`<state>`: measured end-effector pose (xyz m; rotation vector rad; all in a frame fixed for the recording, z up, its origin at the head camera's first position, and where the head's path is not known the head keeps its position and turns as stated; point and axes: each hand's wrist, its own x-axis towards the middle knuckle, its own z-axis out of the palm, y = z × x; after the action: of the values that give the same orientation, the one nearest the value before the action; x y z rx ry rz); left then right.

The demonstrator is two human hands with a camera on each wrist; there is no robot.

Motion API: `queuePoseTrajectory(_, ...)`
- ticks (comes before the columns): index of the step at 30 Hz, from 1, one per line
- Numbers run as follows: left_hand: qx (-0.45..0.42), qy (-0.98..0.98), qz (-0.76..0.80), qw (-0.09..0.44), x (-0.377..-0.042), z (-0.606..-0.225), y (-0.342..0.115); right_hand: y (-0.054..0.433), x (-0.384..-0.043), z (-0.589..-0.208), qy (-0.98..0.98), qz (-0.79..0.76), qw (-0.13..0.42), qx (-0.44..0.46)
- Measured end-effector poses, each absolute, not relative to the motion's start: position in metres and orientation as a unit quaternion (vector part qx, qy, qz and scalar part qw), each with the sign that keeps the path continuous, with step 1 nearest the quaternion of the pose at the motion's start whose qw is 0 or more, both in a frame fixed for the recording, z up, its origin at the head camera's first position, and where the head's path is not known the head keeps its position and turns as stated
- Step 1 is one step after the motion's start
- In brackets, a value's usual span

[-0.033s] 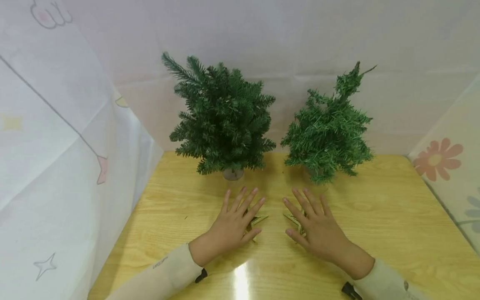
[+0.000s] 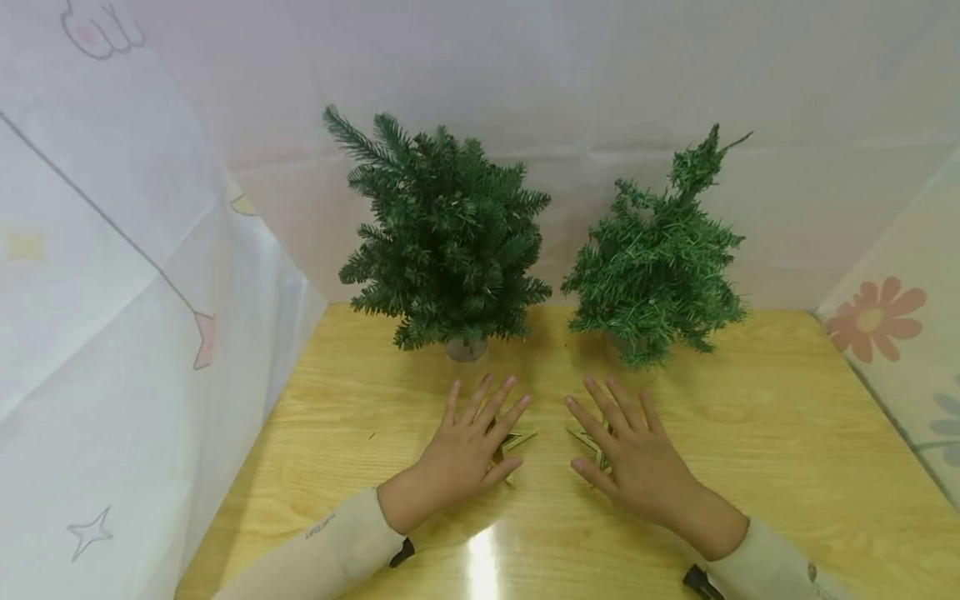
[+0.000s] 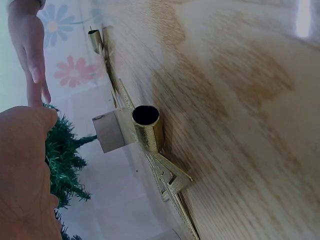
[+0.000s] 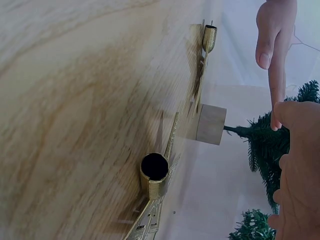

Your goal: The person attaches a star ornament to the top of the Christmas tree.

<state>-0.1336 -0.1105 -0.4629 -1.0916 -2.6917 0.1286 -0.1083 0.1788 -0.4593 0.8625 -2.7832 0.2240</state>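
My left hand [image 2: 457, 450] is spread flat above a gold star topper [image 2: 513, 442], hiding much of it. The right hand [image 2: 645, 462] is spread the same way over a second gold star topper [image 2: 592, 442]. In the left wrist view, a gap shows between the hand and the near topper, whose hollow tube [image 3: 148, 131] faces up. The right wrist view likewise shows the right topper's tube [image 4: 154, 172] lying apart from the hand. Both toppers lie on the wooden table [image 2: 540, 533]. Neither hand holds anything.
Behind the hands stand two small artificial Christmas trees, a fuller dark one [image 2: 450, 242] at left and a lighter one [image 2: 660, 267] at right. Each has a round base, like the left one [image 2: 467, 350]. Printed cloth [image 2: 570, 75] hangs at the back and sides.
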Motion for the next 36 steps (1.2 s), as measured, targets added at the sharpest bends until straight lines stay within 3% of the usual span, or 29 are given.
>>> queuePoseTrajectory(21, -0.392, -0.912, -0.022, 0.121, -0.132, -0.461, -0.114, 0.176, -0.109, -0.460, -0.945, 0.085, 0.112, 0.295)
queuePoseTrajectory(29, -0.422, -0.889, -0.085, 0.159, -0.132, -0.446, -0.114, 0.173, -0.109, -0.458, -0.942, 0.105, 0.115, 0.296)
queuePoseTrajectory(36, -0.441, -0.857, -0.141, 0.226, -0.135, -0.430, -0.117, 0.168, -0.110, -0.457, -0.938, 0.122, 0.127, 0.299)
